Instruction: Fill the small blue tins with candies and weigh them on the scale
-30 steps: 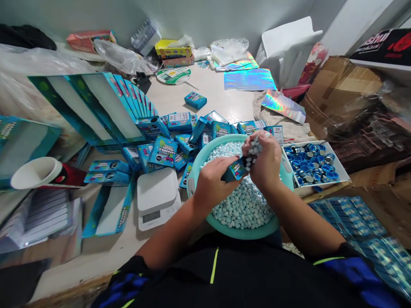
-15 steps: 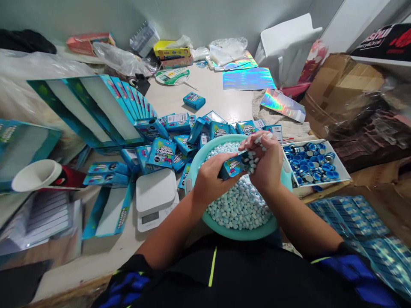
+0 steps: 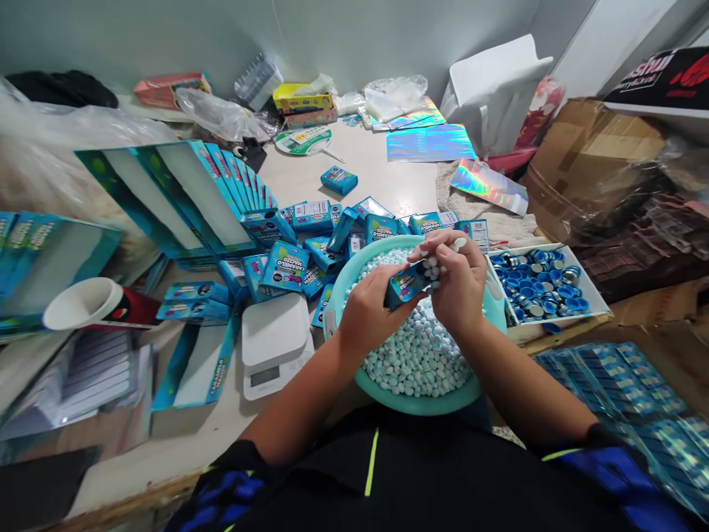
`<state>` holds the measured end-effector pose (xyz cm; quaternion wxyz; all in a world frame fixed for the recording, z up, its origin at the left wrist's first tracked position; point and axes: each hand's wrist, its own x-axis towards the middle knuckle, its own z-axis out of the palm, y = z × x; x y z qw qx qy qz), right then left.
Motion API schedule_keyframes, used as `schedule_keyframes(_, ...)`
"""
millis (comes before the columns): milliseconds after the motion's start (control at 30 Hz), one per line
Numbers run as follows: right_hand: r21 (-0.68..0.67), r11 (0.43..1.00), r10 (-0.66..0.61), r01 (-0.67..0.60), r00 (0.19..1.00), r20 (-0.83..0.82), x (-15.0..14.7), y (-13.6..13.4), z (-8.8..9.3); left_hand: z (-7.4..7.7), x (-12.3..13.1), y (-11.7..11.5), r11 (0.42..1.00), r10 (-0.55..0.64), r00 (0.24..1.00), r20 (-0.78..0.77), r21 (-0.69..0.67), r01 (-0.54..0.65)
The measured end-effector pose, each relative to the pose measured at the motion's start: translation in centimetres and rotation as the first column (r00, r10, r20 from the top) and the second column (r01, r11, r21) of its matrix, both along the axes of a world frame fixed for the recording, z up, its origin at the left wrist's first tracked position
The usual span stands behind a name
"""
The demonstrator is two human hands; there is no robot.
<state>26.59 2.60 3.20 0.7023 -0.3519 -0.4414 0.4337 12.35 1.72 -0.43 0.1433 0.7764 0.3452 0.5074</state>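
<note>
A wide teal plastic bowl (image 3: 422,403) sits below my hands, heaped with small pale blue candies (image 3: 413,355). My left hand (image 3: 374,314) grips a small blue printed box (image 3: 407,286) above the bowl. My right hand (image 3: 457,284) is curled around a few candies, right up against the box's end. Some candies show between its fingers, while the rest are hidden by the fingers. Both hands are over the bowl, and the box's opening is hidden.
Several blue boxes (image 3: 285,266) lie beyond the bowl. To its left stands a white kitchen scale (image 3: 275,347). A white tray of blue-and-silver caps (image 3: 540,284) is on the right. Teal display cartons (image 3: 182,196) stand at left, and blue printed strips (image 3: 614,388) lie at lower right.
The box has levelled out in my left hand and moved closer to my right hand. Fewer candies show above my right fingers. The whole view has shifted slightly.
</note>
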Motion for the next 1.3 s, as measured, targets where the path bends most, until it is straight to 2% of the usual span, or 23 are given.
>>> schedule_keyframes(100,0.003,1.0,0.003,-0.003,1.0,0.014,0.1,0.0,-0.3,0.1,-0.1,0.0,0.999,-0.038,0.998,-0.044,-0.001,0.038)
schedule_keyframes(200,-0.002,0.999,0.046,-0.046,0.999,0.002,0.1,0.1,-0.4,0.4,0.0,0.0,0.998,-0.051,0.999,0.001,-0.023,0.051)
schedule_keyframes(433,0.068,0.987,0.137,-0.143,0.986,0.093,0.0,-0.2,-0.6,0.4,-0.4,-0.2,0.997,0.06,0.997,0.052,-0.056,-0.057)
schedule_keyframes(500,0.026,0.986,0.159,-0.164,0.978,0.133,0.4,0.0,-0.7,0.3,-0.8,-0.1,0.996,0.083,0.996,0.042,-0.018,-0.082)
schedule_keyframes(600,-0.116,0.973,0.22,-0.2,0.954,0.205,1.4,0.8,-0.8,0.2,-1.3,0.1,0.992,0.114,0.993,0.033,0.044,-0.115)
schedule_keyframes(733,-0.3,0.88,0.439,-0.367,0.871,0.223,2.5,1.8,-0.9,0.3,-1.6,0.3,0.993,0.102,0.994,0.045,0.051,-0.104)
schedule_keyframes(867,-0.333,0.804,0.558,-0.492,0.818,0.141,2.8,1.9,-0.8,0.3,-1.7,0.2,0.999,0.036,0.999,0.026,0.033,-0.036)
schedule_keyframes(933,-0.364,0.788,0.571,-0.497,0.811,0.129,2.8,2.0,-0.9,0.3,-1.7,0.1,0.997,0.071,0.996,0.052,-0.011,-0.071)
schedule_keyframes(1000,-0.41,0.828,0.518,-0.382,0.801,0.3,3.0,2.2,-1.3,0.1,-1.8,0.2,0.987,0.148,0.985,0.09,-0.073,-0.142)
schedule_keyframes(1033,-0.419,0.865,0.465,-0.278,0.759,0.456,3.0,2.3,-1.6,0.0,-1.9,0.2,0.978,0.19,0.976,0.109,-0.106,-0.179)
schedule_keyframes(1067,-0.407,0.898,0.407,-0.167,0.668,0.623,3.1,2.4,-1.8,-0.1,-1.9,0.2,0.968,0.229,0.965,0.126,-0.135,-0.212)
schedule_keyframes(1133,-0.354,0.935,0.336,-0.027,0.39,0.857,3.1,2.4,-2.3,-0.2,-2.0,0.3,0.951,0.281,0.947,0.155,-0.173,-0.254)
schedule_keyframes(1200,-0.348,0.937,0.346,-0.009,0.148,0.927,3.0,2.2,-2.4,-0.1,-2.1,0.3,0.949,0.286,0.943,0.167,-0.185,-0.255)
schedule_keyframes(1233,-0.355,0.935,0.355,-0.019,0.073,0.932,2.9,2.0,-2.3,-0.1,-2.1,0.3,0.952,0.275,0.946,0.169,-0.186,-0.243)
schedule_keyframes(1300,-0.355,0.934,0.355,-0.037,-0.002,0.935,2.8,1.8,-2.2,0.0,-2.1,0.3,0.96,0.244,0.954,0.172,-0.186,-0.212)
